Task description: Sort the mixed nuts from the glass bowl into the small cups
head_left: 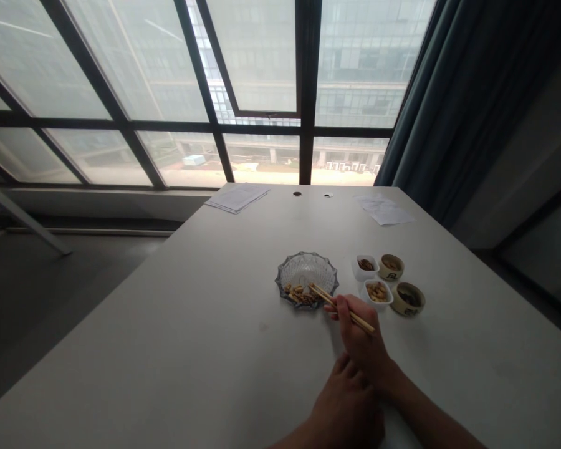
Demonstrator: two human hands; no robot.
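Note:
My right hand is closed around a pair of wooden chopsticks. Their tips reach into a scalloped clear glass dish, at the small yellowish-brown dried pieces heaped along its near side. Whether a piece is pinched between the tips is too small to tell. My left hand lies on the table just below the right wrist, its fingers curled in and partly hidden; no object shows in it. Right of the dish stand two small white containers holding brownish pieces and two tan round bowls with darker contents.
The white table stretches toward large dark-framed windows. Paper sheets lie at its far left, and more papers at the far right. Two round holes sit near the far edge. A dark curtain hangs at right.

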